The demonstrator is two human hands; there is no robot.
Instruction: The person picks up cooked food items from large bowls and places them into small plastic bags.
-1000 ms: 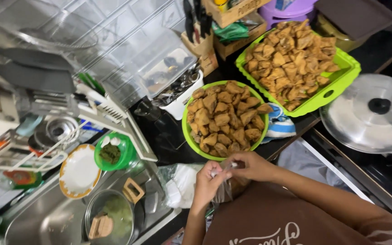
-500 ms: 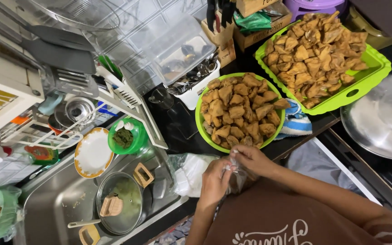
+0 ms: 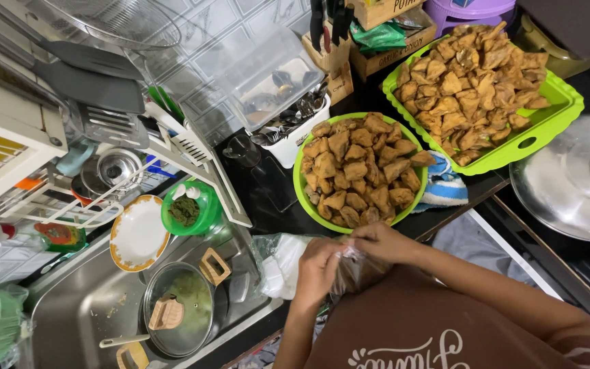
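Observation:
Both of my hands meet low in the middle of the view, pinching the top of a small clear plastic bag (image 3: 358, 270) with brown fried pieces inside. My left hand (image 3: 317, 265) grips the bag's left side and my right hand (image 3: 377, 240) grips its neck from above. Just beyond them sits a round green bowl (image 3: 300, 179) heaped with brown fried pastries (image 3: 360, 171). A green rectangular tray (image 3: 554, 130) at the upper right holds a bigger pile of the same pastries (image 3: 472, 82).
A pile of clear plastic bags (image 3: 278, 256) lies left of my hands by the sink (image 3: 83, 307), which holds a lidded pan (image 3: 179, 314), a plate (image 3: 138, 232) and a small green bowl (image 3: 189, 208). A steel pot lid (image 3: 575, 181) covers the stove at right. A dish rack (image 3: 69, 184) stands at left.
The view has shifted slightly, so the bowl and tray sit a little further right. My hands stay together on the bag, fingers working at its top.

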